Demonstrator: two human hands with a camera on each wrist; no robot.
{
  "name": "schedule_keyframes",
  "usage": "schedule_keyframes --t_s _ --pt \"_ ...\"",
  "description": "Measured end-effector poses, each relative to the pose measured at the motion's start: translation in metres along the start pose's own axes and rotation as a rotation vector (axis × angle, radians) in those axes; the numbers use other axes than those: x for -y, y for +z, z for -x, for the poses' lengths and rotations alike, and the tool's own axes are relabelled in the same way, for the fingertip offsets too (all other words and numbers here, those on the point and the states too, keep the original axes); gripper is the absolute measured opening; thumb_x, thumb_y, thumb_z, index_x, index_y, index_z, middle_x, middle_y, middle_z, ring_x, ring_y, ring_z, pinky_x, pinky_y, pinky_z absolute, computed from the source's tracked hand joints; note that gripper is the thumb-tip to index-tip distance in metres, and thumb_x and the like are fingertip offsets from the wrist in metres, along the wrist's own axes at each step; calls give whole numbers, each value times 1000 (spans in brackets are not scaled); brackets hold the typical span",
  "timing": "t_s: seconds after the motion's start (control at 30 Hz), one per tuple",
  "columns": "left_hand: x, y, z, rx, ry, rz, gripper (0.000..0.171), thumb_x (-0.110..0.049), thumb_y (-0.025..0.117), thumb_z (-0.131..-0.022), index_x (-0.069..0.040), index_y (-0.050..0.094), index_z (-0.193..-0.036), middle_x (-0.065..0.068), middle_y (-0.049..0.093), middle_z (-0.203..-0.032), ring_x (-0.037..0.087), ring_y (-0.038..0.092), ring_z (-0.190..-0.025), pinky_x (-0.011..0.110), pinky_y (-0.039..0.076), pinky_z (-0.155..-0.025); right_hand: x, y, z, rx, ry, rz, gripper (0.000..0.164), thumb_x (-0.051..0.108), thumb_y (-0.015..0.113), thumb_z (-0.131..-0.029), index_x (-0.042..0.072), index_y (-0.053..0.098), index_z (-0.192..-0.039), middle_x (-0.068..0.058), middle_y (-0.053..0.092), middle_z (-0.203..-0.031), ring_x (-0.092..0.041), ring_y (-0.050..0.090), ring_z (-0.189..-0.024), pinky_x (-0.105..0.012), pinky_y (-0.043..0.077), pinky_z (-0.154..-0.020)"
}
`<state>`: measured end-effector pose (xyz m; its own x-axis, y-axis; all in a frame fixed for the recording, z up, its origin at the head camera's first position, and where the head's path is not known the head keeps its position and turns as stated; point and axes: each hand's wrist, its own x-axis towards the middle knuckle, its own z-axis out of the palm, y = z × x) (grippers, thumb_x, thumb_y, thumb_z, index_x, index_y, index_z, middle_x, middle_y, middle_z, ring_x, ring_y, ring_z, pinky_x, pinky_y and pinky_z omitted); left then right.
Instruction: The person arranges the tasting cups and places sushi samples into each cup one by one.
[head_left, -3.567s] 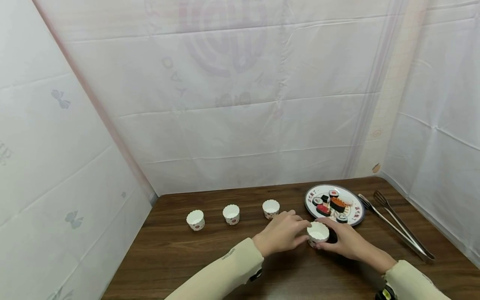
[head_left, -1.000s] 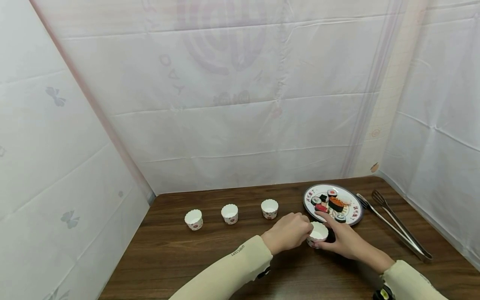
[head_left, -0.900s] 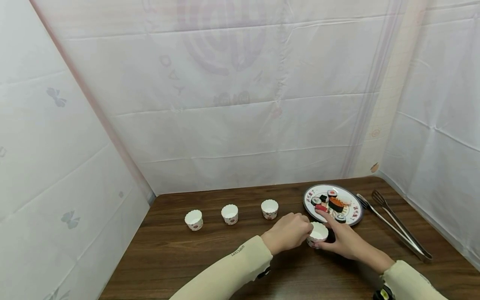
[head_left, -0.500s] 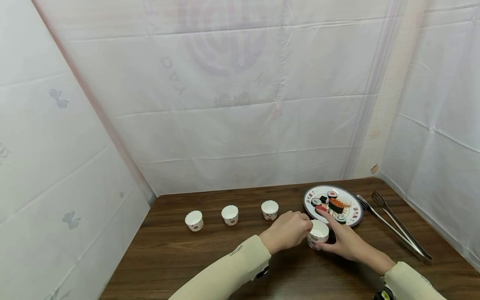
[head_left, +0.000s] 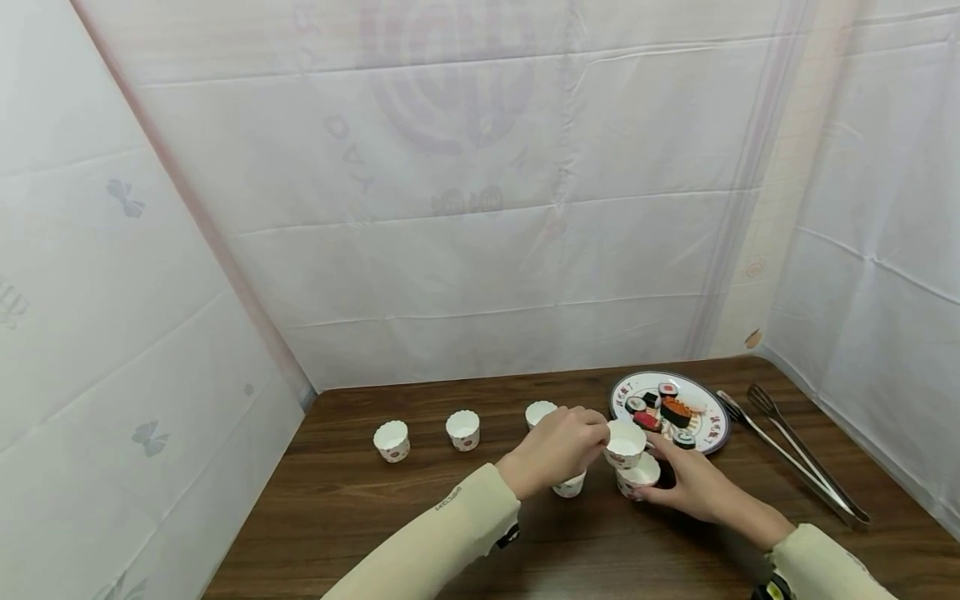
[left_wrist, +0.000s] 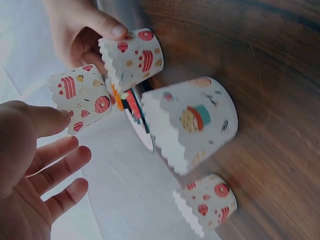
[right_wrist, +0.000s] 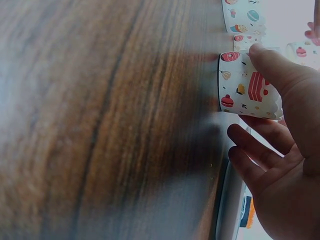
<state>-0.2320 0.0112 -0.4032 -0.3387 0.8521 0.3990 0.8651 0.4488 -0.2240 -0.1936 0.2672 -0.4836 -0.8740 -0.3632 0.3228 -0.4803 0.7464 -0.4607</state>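
My left hand (head_left: pixel 558 446) pinches the rim of a white paper baking cup (head_left: pixel 624 445) between thumb and fingers. It is raised just above a second baking cup (head_left: pixel 639 480), overlapping its rim in the head view. That lower cup stands on the table with my right hand (head_left: pixel 693 485) around its side, thumb at the front. The right wrist view shows the thumb and fingers on either side of this cup (right_wrist: pixel 250 85), printed with cakes and doughnuts. Below my left palm stands another baking cup (head_left: pixel 570 486), large in the left wrist view (left_wrist: pixel 200 120).
Two baking cups, a left one (head_left: pixel 392 441) and a middle one (head_left: pixel 463 431), stand in a back row. A third (head_left: pixel 540 412) is partly behind my left hand. A plate (head_left: pixel 705 387) with sushi pieces lies behind my right hand, metal tongs (head_left: pixel 798 454) to its right.
My left hand has lifted one baking cup up out of the other and shifted slightly up and left. A cup below that hand has come into view. The right hand stays around its cup.
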Motion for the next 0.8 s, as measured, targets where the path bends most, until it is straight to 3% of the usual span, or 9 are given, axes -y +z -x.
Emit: schedule_keyframes --t_s 0.33,0.67,0.8 --pt "18 -15 29 -27 -56 21 8 -14 68 -100 -18 74 -96 -5 71 -109 12 68 -95 28 53 -83 1 1 0 8 -31 26 76 48 82 -86 7 55 -145 -15 69 -129 -31 69 -111 -49 55 -88" --pt "32 -31 60 -94 -134 40 11 -8 75 -94 -16 68 -89 -2 71 -107 15 66 -88 26 48 -68 -2 -1 -2 -1 -60 74 73 49 82 -85 9 59 -142 -10 70 -129 -24 70 -106 -46 56 -85" --pt "39 -36 76 -121 -157 79 13 -4 75 -93 -13 68 -88 -1 71 -105 15 65 -86 27 47 -68 -2 -1 -2 -18 -83 86 69 48 83 -85 10 61 -139 -7 71 -127 -21 70 -104 -43 56 -84"
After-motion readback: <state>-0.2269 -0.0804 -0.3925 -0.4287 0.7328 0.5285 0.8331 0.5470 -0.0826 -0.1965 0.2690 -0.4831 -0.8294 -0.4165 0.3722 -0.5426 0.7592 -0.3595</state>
